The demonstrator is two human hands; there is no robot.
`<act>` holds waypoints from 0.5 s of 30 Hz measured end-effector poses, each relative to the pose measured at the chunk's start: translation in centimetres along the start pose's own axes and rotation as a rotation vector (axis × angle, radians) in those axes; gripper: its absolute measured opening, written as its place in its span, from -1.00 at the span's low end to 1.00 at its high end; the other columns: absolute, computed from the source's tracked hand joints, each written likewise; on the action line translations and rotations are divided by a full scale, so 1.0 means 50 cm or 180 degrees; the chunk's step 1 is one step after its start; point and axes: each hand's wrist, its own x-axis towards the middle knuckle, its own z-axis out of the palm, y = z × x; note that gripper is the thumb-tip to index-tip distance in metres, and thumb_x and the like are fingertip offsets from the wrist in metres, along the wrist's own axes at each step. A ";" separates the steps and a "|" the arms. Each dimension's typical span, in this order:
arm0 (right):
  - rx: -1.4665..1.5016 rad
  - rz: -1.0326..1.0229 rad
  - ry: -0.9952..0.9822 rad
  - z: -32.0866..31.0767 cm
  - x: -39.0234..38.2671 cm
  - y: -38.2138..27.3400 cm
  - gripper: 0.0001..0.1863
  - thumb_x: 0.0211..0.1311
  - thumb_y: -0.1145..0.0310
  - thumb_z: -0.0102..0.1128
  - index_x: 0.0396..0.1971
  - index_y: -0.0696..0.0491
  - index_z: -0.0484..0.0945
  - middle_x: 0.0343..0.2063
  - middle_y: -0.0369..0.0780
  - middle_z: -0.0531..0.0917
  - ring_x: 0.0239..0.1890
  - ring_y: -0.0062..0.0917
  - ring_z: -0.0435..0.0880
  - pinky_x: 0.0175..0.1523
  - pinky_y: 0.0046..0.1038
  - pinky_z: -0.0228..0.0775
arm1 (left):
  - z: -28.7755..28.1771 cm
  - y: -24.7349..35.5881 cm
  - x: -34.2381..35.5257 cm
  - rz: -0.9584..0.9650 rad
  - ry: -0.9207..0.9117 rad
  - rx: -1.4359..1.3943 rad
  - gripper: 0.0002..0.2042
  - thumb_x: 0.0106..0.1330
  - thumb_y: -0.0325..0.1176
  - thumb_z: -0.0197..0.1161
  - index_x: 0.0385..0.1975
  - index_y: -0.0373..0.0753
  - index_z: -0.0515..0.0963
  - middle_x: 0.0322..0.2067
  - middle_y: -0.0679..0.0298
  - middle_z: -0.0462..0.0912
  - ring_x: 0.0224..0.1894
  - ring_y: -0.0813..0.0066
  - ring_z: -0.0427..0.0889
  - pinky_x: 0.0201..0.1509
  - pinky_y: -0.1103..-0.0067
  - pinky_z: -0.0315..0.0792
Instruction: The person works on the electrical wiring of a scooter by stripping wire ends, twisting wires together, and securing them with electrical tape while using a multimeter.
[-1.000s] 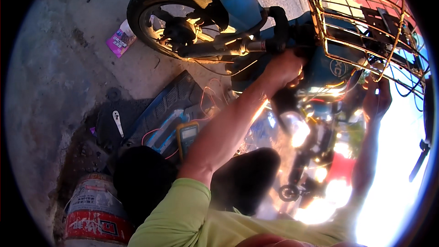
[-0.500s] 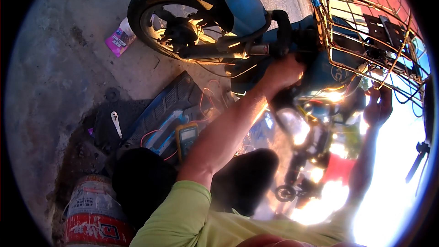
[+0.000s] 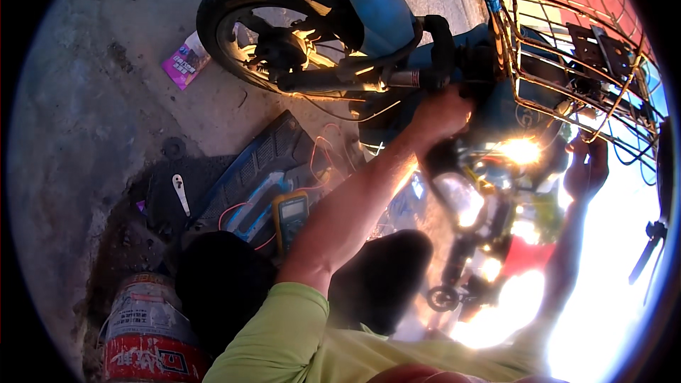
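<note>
A blue electric scooter with a front wheel (image 3: 280, 35), a blue front fender (image 3: 379, 10) and a rusty wire basket (image 3: 567, 35) is in front of me. My left hand (image 3: 443, 110) reaches to the front fork (image 3: 404, 79), below the steering column. Its fingers are curled in; what they grip is hidden in shadow. My right hand (image 3: 587, 169) is raised beneath the basket, beside the scooter's blue front panel (image 3: 525, 110). Its fingers are bent together near thin wires, and I cannot make out what lies between them. Strong glare washes out that side.
On the ground lie a yellow-framed multimeter (image 3: 291, 216) with red leads, a dark plastic panel (image 3: 259, 159), a white-handled tool (image 3: 181, 193) and a purple packet (image 3: 186, 62). A red and white bucket (image 3: 149, 330) stands at the lower left. A parked motorbike (image 3: 457, 276) shows beyond.
Both hands stay in nearly the same places; the left has shifted very slightly. The sun glint on the scooter's blue panel is brighter, and the panel around it looks darker.
</note>
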 end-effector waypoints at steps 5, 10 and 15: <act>0.0121 -0.0118 -0.0197 0.014 -0.004 0.006 -0.82 0.32 0.39 0.20 -0.20 0.19 0.57 -0.43 -0.18 0.73 -0.39 -0.54 0.73 -0.30 -0.54 0.51 | -0.014 0.032 -0.011 -0.0215 0.0194 -0.0060 -0.86 0.06 -0.34 0.27 -0.43 -0.23 0.67 -0.33 0.09 0.66 -0.23 0.04 0.69 -0.23 0.20 0.63; 0.0141 -0.0043 0.0007 -0.003 0.016 -0.001 -0.78 0.34 0.37 0.21 -0.14 0.20 0.58 -0.41 -0.19 0.72 -0.38 -0.56 0.71 -0.27 -0.53 0.52 | -0.012 0.034 -0.009 -0.0264 -0.0010 -0.0088 -0.69 0.36 -0.21 0.16 0.00 -0.19 0.63 -0.56 0.19 0.66 -0.55 0.45 0.64 -0.42 0.47 0.51; -0.0249 -0.0309 -0.0083 -0.015 0.011 0.006 -0.81 0.38 0.36 0.17 -0.19 0.18 0.58 -0.45 -0.22 0.71 -0.43 -0.59 0.69 -0.30 -0.56 0.47 | -0.031 0.075 -0.014 -0.0797 0.0070 -0.0132 -0.68 0.34 -0.18 0.14 0.02 -0.11 0.64 -0.48 0.18 0.71 -0.50 0.40 0.69 -0.34 0.45 0.55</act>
